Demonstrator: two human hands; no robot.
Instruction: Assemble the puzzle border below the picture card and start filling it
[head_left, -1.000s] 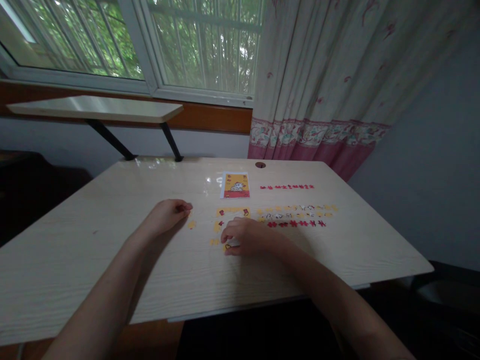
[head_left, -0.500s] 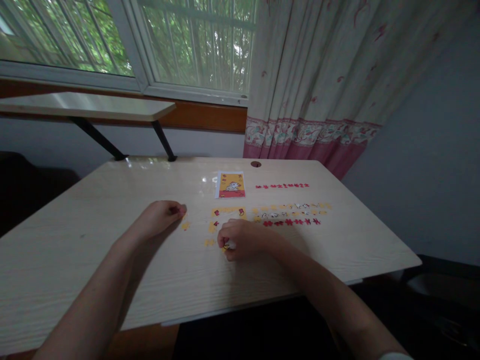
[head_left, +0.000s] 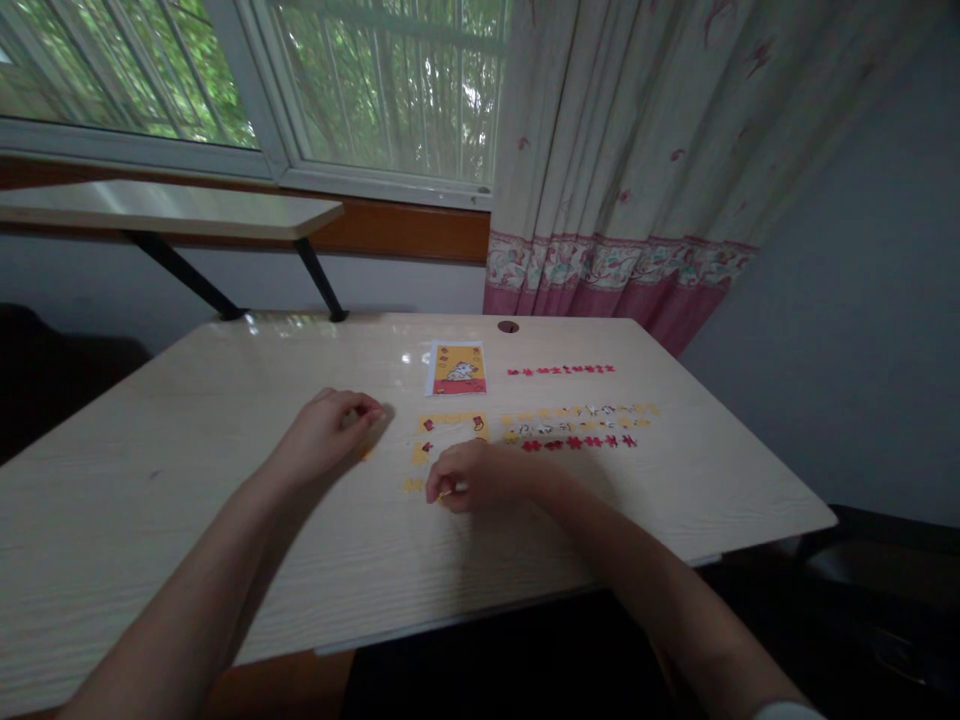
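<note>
My right hand [head_left: 480, 477] is closed in a pinch over the table, low beside a partly joined jigsaw frame [head_left: 450, 422] of yellow pieces with red motifs. A yellow puzzle piece [head_left: 445, 494] shows at its fingertips. My left hand [head_left: 334, 430] is left of the frame, thumb and fingers pressed together; whatever they hold is too small to make out. Under that hand, a loose yellow puzzle piece [head_left: 365, 455] is partly hidden. Two more yellow pieces [head_left: 413, 486] lie left of my right fingertips. My right hand covers part of the frame.
Behind the frame lies a reference picture [head_left: 459, 370] of a white animal on yellow and red. To the right are rows of loose yellow and white pieces [head_left: 581, 411], a near red row [head_left: 577, 443] and a far red row [head_left: 561, 371]. A raised shelf [head_left: 172, 212] stands back left.
My left hand has shifted slightly right and up, now covering more of the loose yellow piece. My right hand has turned a little, its fingertips moving slightly left. The view has shifted slightly.
</note>
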